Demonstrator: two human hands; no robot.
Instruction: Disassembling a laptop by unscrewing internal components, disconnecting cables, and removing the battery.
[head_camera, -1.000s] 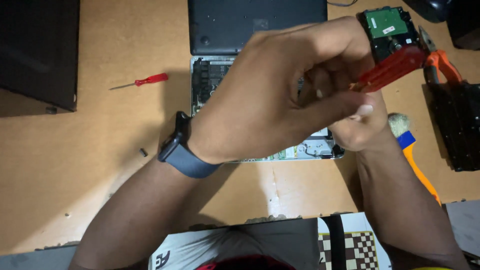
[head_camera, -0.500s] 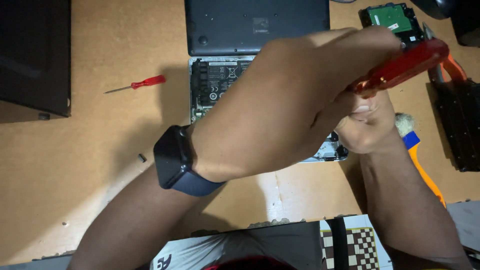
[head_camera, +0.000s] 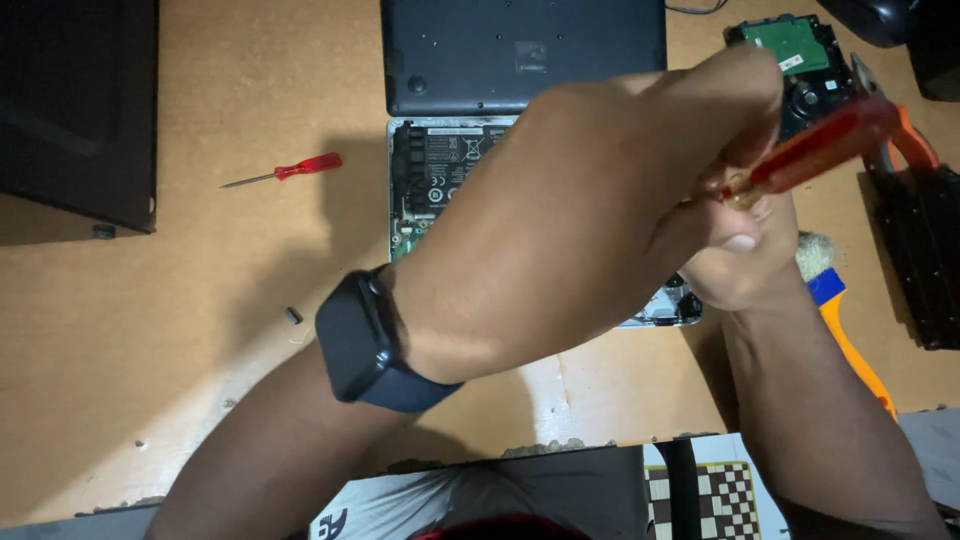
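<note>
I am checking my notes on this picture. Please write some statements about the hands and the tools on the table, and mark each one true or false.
1. The left hand grips a red-handled screwdriver. True.
2. A second small red screwdriver lies on the table, left of the opened laptop. True.
3. The watch is on the right wrist. False: it is on the left wrist.
4. The brush has a green handle. False: the handle is orange with a blue band.
5. The right hand is beneath the left hand. True.
</note>
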